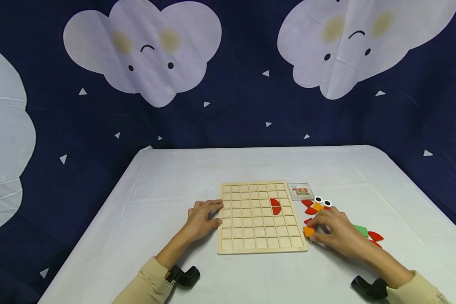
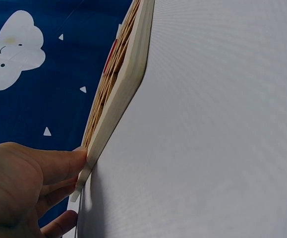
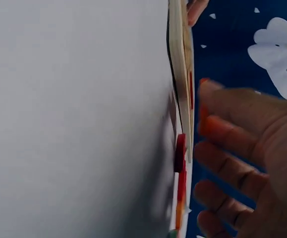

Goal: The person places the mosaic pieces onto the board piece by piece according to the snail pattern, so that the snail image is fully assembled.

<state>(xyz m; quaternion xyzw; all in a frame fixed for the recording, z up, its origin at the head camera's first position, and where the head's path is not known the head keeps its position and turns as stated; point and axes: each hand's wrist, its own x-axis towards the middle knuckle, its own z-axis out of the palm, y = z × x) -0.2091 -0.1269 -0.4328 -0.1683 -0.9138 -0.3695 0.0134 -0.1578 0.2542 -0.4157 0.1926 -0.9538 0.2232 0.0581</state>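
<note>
A light wooden grid board (image 1: 263,252) lies on the table, with two red quarter-round tiles (image 1: 275,210) side by side in its right half. My left hand (image 1: 199,220) rests at the board's left edge, its thumb (image 2: 66,161) and fingertips touching the rim. Just off the right edge, my right hand (image 1: 336,234) pinches an orange tile (image 1: 308,231) between thumb and index finger. In the right wrist view this orange tile (image 3: 203,111) is up at the fingertips, partly hidden by them, while the other fingers stay loosely bent.
Beyond the right hand lie a green tile (image 1: 361,230), more red tiles (image 1: 375,236), another orange tile (image 1: 318,207) and two round eye pieces (image 1: 327,203). A small pattern card (image 1: 300,191) sits by the board's far right corner. Clouds decorate the dark blue backdrop (image 1: 243,122).
</note>
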